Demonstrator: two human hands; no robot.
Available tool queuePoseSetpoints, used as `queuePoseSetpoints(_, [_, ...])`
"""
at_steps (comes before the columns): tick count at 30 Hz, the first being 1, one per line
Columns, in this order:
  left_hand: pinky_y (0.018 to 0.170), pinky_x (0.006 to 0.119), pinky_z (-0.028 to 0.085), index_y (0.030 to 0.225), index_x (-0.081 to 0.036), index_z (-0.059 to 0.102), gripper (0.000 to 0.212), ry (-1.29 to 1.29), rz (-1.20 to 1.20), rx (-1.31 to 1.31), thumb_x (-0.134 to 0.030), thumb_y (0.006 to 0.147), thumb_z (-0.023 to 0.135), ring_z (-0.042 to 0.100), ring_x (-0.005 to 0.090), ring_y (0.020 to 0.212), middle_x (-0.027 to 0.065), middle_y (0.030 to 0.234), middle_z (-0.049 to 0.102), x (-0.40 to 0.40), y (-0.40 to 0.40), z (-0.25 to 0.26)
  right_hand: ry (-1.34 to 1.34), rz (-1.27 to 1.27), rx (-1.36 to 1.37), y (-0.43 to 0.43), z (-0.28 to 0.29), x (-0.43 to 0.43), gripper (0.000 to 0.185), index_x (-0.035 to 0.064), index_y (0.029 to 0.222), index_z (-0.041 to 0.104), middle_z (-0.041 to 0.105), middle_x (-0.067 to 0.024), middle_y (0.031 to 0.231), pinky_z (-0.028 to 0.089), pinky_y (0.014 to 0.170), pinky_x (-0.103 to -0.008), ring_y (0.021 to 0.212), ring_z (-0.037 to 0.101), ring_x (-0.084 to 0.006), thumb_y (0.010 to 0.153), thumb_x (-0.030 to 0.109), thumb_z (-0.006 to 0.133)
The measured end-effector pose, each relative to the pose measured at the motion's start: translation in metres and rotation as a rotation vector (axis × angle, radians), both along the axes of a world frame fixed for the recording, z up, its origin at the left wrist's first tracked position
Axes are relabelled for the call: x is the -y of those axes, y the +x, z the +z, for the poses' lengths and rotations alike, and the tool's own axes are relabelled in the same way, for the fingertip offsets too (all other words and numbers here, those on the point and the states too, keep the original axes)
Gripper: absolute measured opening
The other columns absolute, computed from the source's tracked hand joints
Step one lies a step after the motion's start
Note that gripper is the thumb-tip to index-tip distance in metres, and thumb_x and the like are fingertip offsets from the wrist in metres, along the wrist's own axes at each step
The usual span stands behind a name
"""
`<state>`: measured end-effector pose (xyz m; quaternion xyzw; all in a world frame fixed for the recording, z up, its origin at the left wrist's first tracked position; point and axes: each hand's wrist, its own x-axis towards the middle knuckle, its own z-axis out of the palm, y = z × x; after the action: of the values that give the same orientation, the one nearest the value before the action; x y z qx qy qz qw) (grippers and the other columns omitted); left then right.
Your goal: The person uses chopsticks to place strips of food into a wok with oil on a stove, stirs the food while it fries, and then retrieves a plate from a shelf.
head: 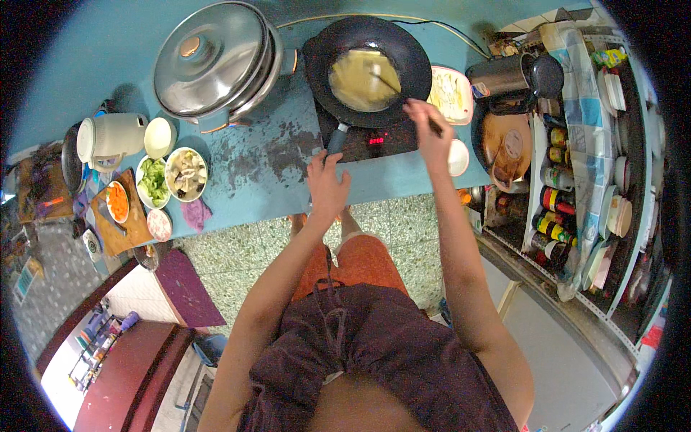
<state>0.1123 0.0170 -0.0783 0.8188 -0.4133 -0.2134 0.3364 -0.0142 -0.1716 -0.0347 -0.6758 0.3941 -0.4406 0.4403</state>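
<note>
A black wok [413, 59] sits on an induction cooker [356, 146] with a lit red display. Pale yellow liquid [351, 81] pools in the wok's bottom. My left hand [327, 186] is around the end of the wok handle [338, 137], which points toward me. Above the wok's near right rim, my right hand [432, 127], slightly blurred, grips a thin cooking utensil [386, 83]. Its far end dips into the yellow liquid, so its tip shape is hidden. Just right of the wok lies a pink-rimmed dish [451, 94] of pale food, with a small white bowl [458, 157] nearer me.
A large lidded steel pot [216, 59] stands left of the wok. Farther left are bowls of lettuce [154, 183], sliced mushrooms [186, 174] and carrots [117, 201], plus a white kettle [113, 141]. On the right, a shelf holds several bottles [556, 200]; a brown pan [507, 143] sits beside it.
</note>
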Motion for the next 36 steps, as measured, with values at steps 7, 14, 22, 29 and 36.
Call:
queuePoseSetpoints(7, [0.095, 0.045, 0.035, 0.112, -0.007, 0.053, 0.040, -0.010, -0.042, -0.028, -0.012, 0.074, 0.063, 0.044, 0.0383, 0.109, 0.0209, 0.120, 0.046, -0.016, 0.007, 0.005, 0.122, 0.052, -0.053, 0.081, -0.036, -0.002, 0.017, -0.0005, 0.093, 0.065, 0.066, -0.0138, 0.086, 0.048, 0.071, -0.0268, 0.079, 0.064, -0.0177, 0.085, 0.013, 0.061])
queuePoseSetpoints(14, [0.097, 0.044, 0.034, 0.112, -0.006, 0.053, 0.040, 0.009, -0.021, -0.073, -0.011, 0.074, 0.062, 0.043, 0.0383, 0.111, 0.0220, 0.121, 0.046, -0.027, 0.016, 0.005, -0.032, 0.027, -0.282, 0.086, -0.046, -0.005, 0.023, -0.0005, 0.092, 0.066, 0.065, -0.0153, 0.090, 0.048, 0.074, -0.0307, 0.081, 0.064, -0.0274, 0.085, 0.021, 0.061])
queuePoseSetpoints(22, [0.098, 0.043, 0.034, 0.111, -0.006, 0.053, 0.039, -0.012, -0.025, -0.077, -0.011, 0.073, 0.062, 0.042, 0.0378, 0.112, 0.0218, 0.121, 0.045, -0.030, 0.019, 0.003, -0.096, 0.002, -0.314, 0.086, -0.043, -0.012, 0.020, 0.0019, 0.093, 0.065, 0.064, -0.0144, 0.092, 0.048, 0.074, -0.0344, 0.084, 0.062, -0.0313, 0.085, 0.019, 0.059])
queuePoseSetpoints(29, [0.095, 0.044, 0.034, 0.111, -0.006, 0.053, 0.039, 0.003, -0.028, -0.059, -0.010, 0.073, 0.062, 0.042, 0.0380, 0.111, 0.0207, 0.118, 0.046, -0.029, 0.018, 0.001, -0.152, 0.168, -0.362, 0.090, -0.032, -0.032, 0.020, 0.0019, 0.095, 0.062, 0.062, -0.0164, 0.096, 0.046, 0.079, -0.0368, 0.089, 0.059, -0.0338, 0.086, 0.019, 0.057])
queuePoseSetpoints(36, [0.095, 0.044, 0.034, 0.111, -0.006, 0.053, 0.040, -0.006, -0.051, -0.055, -0.011, 0.073, 0.062, 0.042, 0.0379, 0.110, 0.0206, 0.118, 0.046, -0.023, 0.014, 0.005, -0.131, 0.117, -0.338, 0.079, -0.032, -0.026, 0.021, 0.0012, 0.095, 0.063, 0.063, -0.0158, 0.093, 0.046, 0.079, -0.0348, 0.088, 0.060, -0.0328, 0.086, 0.019, 0.058])
